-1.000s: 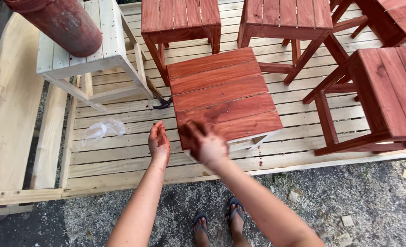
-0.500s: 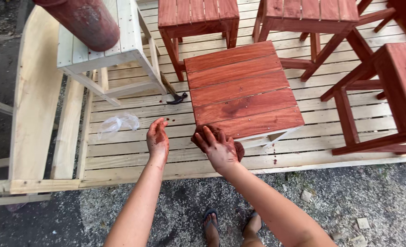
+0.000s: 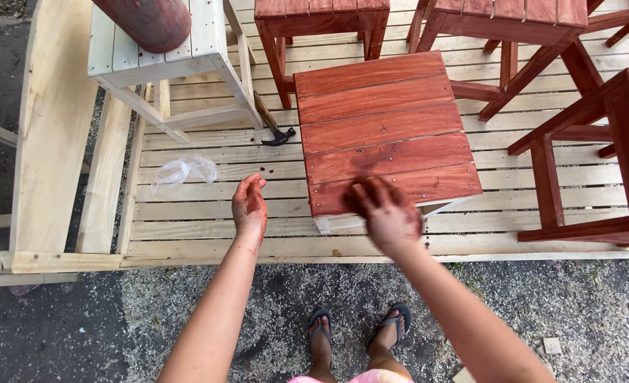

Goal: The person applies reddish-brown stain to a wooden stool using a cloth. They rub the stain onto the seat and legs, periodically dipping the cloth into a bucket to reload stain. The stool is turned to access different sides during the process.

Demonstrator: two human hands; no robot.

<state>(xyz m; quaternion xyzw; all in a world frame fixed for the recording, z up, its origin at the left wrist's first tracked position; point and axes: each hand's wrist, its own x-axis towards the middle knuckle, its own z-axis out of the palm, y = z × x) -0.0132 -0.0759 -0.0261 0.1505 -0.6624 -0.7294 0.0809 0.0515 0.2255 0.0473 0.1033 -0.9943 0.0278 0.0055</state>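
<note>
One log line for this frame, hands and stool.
right hand: stained, rubbing near edge of red-stained stool | left hand: open, stained, over slatted platform | hammer behind stool

I count four red-stained stools around me: one (image 3: 385, 135) straight ahead at twelve o'clock, whose front edge my right hand (image 3: 385, 213) rests over, two more at its far side, at about twelve (image 3: 321, 18) and one o'clock (image 3: 513, 18), and one (image 3: 612, 149) at three o'clock. There is one unpainted pale wood stool (image 3: 165, 71) at eleven o'clock, with one red cylinder (image 3: 148, 21) on top of it. One hammer (image 3: 272, 124) lies on the slatted platform (image 3: 208, 227) beside that stool, and one crumpled clear plastic bag (image 3: 180, 172) at ten o'clock, just beyond my left hand (image 3: 249, 207). Two hands, both stained red, and two feet in two dark flip-flops (image 3: 360, 326) at six o'clock.
</note>
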